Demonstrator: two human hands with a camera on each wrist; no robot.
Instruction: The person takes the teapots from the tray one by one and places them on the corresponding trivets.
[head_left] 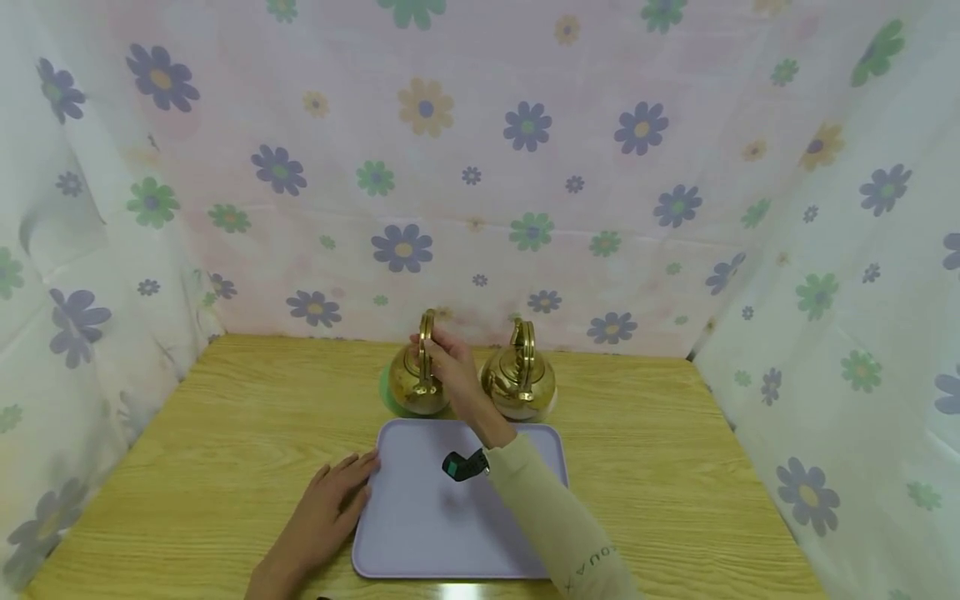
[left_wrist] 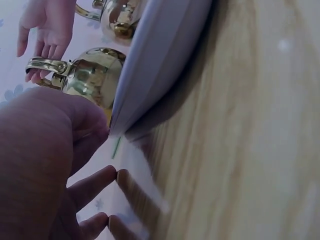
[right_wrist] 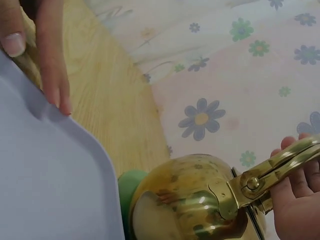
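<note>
From the head camera I see my right hand (head_left: 450, 367) reaching across the lilac tray (head_left: 420, 533) to the left brass kettle (head_left: 414, 385), fingers wrapped round its upright handle. That kettle stands on a green coaster (head_left: 386, 392) at the far side of the wooden table (head_left: 225, 433), just behind the tray. A second brass kettle (head_left: 520, 379) sits just beside it on the right, near my wrist. My left hand (head_left: 330, 508) lies flat, fingers straight, touching the tray's left edge.

On the left wrist camera, the tray's rim (left_wrist: 160, 65) blocks most of the view; both kettles show beyond it.

On the right wrist camera, my fingers (right_wrist: 295, 185) curl round the kettle handle (right_wrist: 270, 175), with flowered cloth (right_wrist: 240, 75) behind.
</note>
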